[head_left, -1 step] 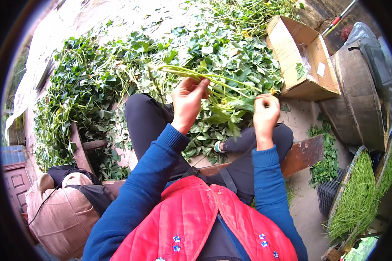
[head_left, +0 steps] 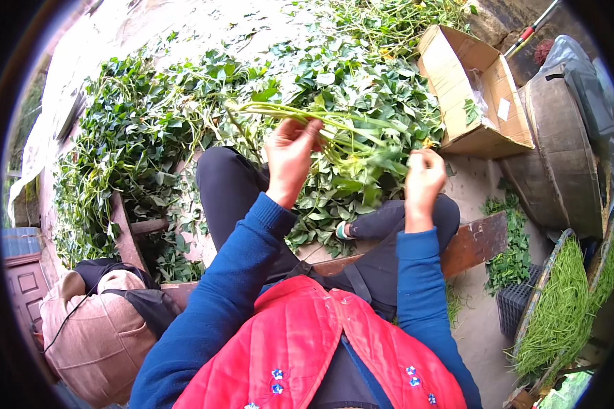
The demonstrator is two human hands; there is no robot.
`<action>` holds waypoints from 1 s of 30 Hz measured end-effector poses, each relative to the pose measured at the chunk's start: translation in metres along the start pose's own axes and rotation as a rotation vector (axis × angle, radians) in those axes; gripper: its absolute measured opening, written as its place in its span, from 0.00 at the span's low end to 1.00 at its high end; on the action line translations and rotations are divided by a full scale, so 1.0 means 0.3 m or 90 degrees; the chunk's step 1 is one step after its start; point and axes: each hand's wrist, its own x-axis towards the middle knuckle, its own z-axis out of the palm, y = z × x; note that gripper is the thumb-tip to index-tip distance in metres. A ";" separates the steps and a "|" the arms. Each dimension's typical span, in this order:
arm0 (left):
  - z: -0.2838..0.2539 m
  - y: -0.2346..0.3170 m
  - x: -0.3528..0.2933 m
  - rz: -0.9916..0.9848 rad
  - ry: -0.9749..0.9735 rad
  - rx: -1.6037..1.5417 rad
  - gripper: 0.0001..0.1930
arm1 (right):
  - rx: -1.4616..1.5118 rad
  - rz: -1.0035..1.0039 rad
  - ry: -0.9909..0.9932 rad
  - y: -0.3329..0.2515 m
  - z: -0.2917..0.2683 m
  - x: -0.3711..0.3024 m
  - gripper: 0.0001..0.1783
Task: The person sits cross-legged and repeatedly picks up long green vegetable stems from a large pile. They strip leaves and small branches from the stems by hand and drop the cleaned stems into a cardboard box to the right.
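A bunch of long green leafy stems point(head_left: 269, 109) is pinched between the thumb and fingers of my left hand point(head_left: 288, 162), raised over my knee. Its leafy end spreads to the right and looks blurred. My right hand point(head_left: 424, 180) is closed beside that leafy end, fingertips pressed together. Whatever they hold, if anything, is too small or hidden to make out. A thick heap of cut leafy vines point(head_left: 143, 116) lies in front of me, beneath both hands and off to the left.
An open cardboard box point(head_left: 457, 88) stands at the far right beside a large brown container point(head_left: 566, 150). Thin green stems lie on a round tray point(head_left: 556, 307) near a dark plastic crate point(head_left: 515, 303). A pink garment point(head_left: 102, 334) is at my left, by the wooden bench point(head_left: 481, 238).
My right hand has moved a little to the right, away from the leafy end. My left hand has shifted slightly left with the stems, whose leaves now blur.
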 end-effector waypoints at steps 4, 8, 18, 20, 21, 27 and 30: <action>-0.047 0.025 0.026 0.044 0.043 0.040 0.05 | -0.281 -0.232 0.053 -0.131 -0.062 0.047 0.06; -0.021 0.009 -0.006 0.061 0.021 0.093 0.06 | -0.220 -0.362 -0.160 -0.311 -0.012 -0.023 0.09; -0.049 -0.019 -0.005 0.099 0.010 0.180 0.05 | -0.256 -0.395 -0.329 -0.313 0.043 -0.080 0.03; -0.054 -0.026 0.000 0.083 0.025 0.182 0.05 | -0.254 -0.393 -0.353 -0.344 0.023 -0.081 0.02; -0.059 -0.027 0.000 0.078 0.029 0.154 0.06 | -0.259 -0.406 -0.357 -0.330 0.018 -0.085 0.02; -0.005 0.019 -0.013 0.063 0.013 0.039 0.07 | -0.151 -0.190 -0.211 -0.229 0.020 -0.085 0.01; -0.008 0.048 0.017 0.106 0.047 0.007 0.09 | 0.183 0.239 -0.056 -0.128 -0.020 -0.025 0.03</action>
